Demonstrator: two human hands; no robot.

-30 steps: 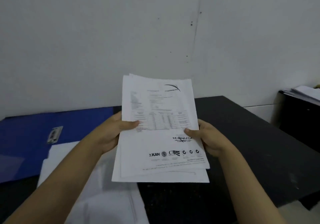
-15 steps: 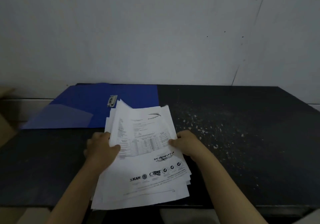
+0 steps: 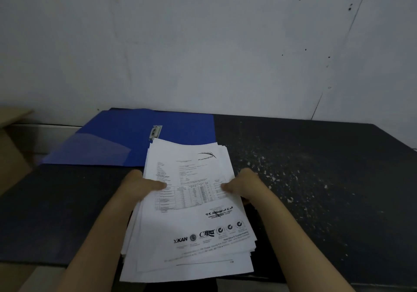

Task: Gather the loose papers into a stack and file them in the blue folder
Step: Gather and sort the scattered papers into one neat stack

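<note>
A rough stack of white printed papers (image 3: 191, 212) is held over the front of the dark table, its sheets fanned and uneven at the near end. My left hand (image 3: 141, 186) grips its left edge with the thumb on top. My right hand (image 3: 242, 184) grips the right edge the same way. The blue folder (image 3: 126, 138) lies open and flat at the back left of the table, with its metal clip (image 3: 155, 131) showing just beyond the far edge of the stack. The far end of the stack overlaps the folder's right half.
The black table (image 3: 327, 178) is speckled with white flecks on its right half and meets a grey wall behind. A brown cardboard box (image 3: 11, 147) stands off the table's left end. The table's front edge runs under my forearms.
The view swung left, bringing the whole open folder into sight. Both hands lowered the stack toward the table, and the loose sheets earlier lying at the lower left are no longer visible.
</note>
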